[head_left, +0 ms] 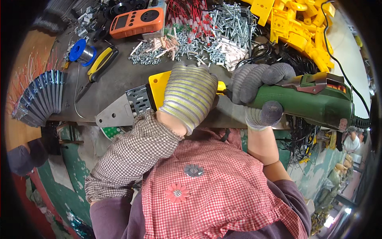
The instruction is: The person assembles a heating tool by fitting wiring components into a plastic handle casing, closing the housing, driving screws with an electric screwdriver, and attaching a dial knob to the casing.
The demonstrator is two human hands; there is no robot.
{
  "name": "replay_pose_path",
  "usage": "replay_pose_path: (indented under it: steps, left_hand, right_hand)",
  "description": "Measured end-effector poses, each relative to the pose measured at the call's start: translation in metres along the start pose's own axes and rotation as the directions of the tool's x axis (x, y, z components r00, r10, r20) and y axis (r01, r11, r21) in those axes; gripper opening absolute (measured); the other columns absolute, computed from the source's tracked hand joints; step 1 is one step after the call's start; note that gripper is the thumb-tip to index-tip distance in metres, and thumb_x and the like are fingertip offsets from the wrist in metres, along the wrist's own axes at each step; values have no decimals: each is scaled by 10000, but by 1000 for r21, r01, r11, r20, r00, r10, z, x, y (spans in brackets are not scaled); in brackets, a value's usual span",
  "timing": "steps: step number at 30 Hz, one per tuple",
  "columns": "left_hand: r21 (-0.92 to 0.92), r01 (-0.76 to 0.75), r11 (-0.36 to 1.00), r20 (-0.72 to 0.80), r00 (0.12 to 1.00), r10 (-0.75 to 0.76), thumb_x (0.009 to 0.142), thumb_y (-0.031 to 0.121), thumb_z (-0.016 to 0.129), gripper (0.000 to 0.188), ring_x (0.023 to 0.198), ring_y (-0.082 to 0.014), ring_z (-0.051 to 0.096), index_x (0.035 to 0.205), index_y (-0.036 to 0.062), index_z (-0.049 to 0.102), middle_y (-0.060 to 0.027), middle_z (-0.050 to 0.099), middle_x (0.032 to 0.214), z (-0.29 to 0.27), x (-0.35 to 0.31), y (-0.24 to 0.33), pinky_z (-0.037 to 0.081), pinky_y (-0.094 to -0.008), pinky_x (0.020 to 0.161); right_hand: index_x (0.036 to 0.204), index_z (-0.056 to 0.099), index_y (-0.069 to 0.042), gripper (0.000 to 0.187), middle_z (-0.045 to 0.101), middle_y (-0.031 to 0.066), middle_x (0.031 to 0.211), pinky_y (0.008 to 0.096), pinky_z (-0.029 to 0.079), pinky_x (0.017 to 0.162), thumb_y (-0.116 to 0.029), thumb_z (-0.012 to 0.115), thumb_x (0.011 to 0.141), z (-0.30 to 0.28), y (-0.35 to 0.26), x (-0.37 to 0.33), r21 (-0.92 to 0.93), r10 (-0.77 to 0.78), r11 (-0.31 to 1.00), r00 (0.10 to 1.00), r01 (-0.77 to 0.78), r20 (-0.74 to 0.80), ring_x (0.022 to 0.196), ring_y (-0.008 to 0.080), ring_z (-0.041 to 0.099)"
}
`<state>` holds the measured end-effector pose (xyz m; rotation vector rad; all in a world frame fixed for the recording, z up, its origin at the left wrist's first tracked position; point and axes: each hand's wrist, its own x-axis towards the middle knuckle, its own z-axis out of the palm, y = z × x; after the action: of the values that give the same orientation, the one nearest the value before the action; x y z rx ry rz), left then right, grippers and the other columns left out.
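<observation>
My gloved left hand (189, 95) is closed around a yellow plastic housing (156, 84) at the near edge of the bench. From the housing's left end stick out a perforated metal bracket (139, 99) and a flat grey tapered plate (117, 113). My gloved right hand (252, 85) grips a green corded power tool (302, 102), probably an electric screwdriver, lying sideways. Its front end points left, toward a yellow piece (221, 87) beside my left hand. My left hand covers most of the housing, and the tool's tip cannot be made out clearly.
Piles of screws (232, 22), nuts and small wired parts lie behind my hands. Yellow plastic parts (302, 38) are heaped at the far right. An orange multimeter (137, 22), a solder spool (82, 53), yellow-black pliers (101, 63) and a row of metal pieces (41, 93) stand left.
</observation>
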<state>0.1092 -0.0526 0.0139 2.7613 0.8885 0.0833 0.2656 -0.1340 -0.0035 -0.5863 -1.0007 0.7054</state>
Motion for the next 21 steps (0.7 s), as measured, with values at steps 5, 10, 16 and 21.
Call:
replay_pose_path:
  steps: [5,10,16,21]
  left_hand:
    - [40,29,999,46,998,-31,833,401,775,382,1062,-294,695,1096,125,758,-109,720,1084,-2,4,0,471,-486,969]
    - [83,9,997,-10,1000,-9,820,423,784,342,991,-295,699,1033,155,780,-101,721,1046,2,2,1,475,-480,920]
    - [26,6,1000,-2,1000,-6,839,430,779,322,1001,-300,707,995,149,796,-109,735,1022,-4,2,1,476,-483,919]
    - [-5,-55,998,-170,984,53,832,431,781,318,1039,-313,698,991,156,800,-112,740,1009,7,-1,-4,460,-508,962]
  right_hand:
    - [1194,620,5,467,688,96,949,342,558,732,-306,832,917,-3,-10,8,-80,-50,993,923,87,380,841,206,667]
    - [1433,493,-4,749,594,39,769,399,508,589,-493,780,943,28,-9,13,-361,-85,927,994,104,68,555,218,570]
    - [1431,482,-54,697,584,44,741,394,531,579,-498,737,958,12,-12,20,-279,-74,955,991,103,116,558,226,580]
    - [1232,542,-61,582,591,74,714,391,511,557,-470,810,916,11,-8,25,-118,-62,991,996,69,59,572,235,590]
